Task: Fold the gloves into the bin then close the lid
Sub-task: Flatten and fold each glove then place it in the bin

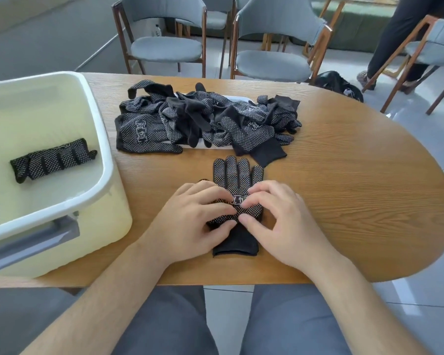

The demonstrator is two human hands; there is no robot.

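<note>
A black glove with white dots (237, 175) lies flat on the wooden table (344, 190), fingers pointing away, cuff toward me. My left hand (192, 216) and my right hand (280, 216) both rest on its palm area, fingertips curled and pressing or pinching the fabric at the middle. A pile of several more dotted black gloves (205, 119) lies further back. The white plastic bin (95, 139) stands at the left with one folded glove bundle (51, 160) inside. No lid is in view.
A grey handle (36, 242) runs along the bin's near side. Grey chairs (274, 47) stand beyond the table. A dark bag (338, 84) sits on the floor at the far right, near a person's legs (405, 34).
</note>
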